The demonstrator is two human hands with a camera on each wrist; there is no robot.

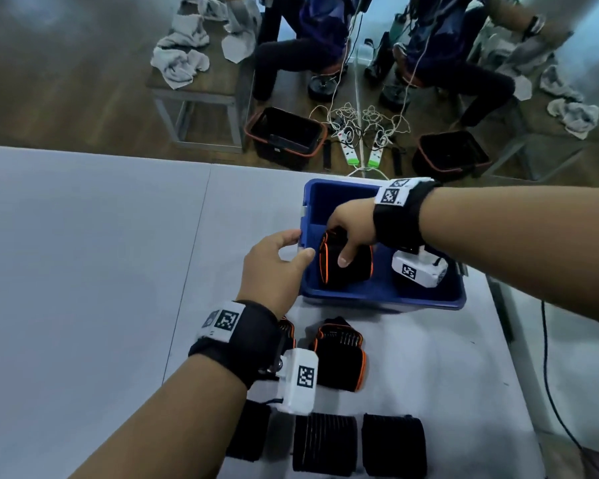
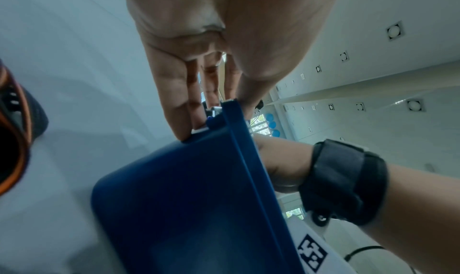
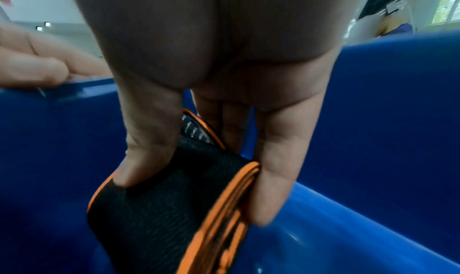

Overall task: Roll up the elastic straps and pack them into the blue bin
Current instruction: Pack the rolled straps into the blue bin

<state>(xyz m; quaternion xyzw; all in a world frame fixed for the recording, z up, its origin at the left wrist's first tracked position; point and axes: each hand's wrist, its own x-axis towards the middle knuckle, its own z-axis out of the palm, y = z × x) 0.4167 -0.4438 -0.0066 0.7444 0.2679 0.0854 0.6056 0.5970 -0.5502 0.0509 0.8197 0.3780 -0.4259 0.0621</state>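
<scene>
The blue bin [image 1: 377,295] stands on the white table. My right hand [image 1: 339,242] reaches down into it and grips a rolled black strap with orange edging [image 1: 357,267]. In the right wrist view, thumb and fingers [image 3: 273,180] clamp the roll [image 3: 161,209] just above the bin floor [image 3: 348,229]. My left hand [image 1: 300,244] pinches the bin's left wall, thumb inside and fingers outside; the left wrist view shows that grip [image 2: 214,109] on the rim [image 2: 239,140]. Another orange-edged strap [image 1: 339,354] and black rolls [image 1: 325,444] [image 1: 393,444] lie in front of the bin.
One more strap [image 1: 249,430] lies partly under my left forearm. The table's far edge runs just behind the bin. Beyond it on the floor are black baskets [image 1: 284,136], power strips [image 1: 350,150] and seated people. A dark cable [image 1: 550,392] hangs off the table's right side.
</scene>
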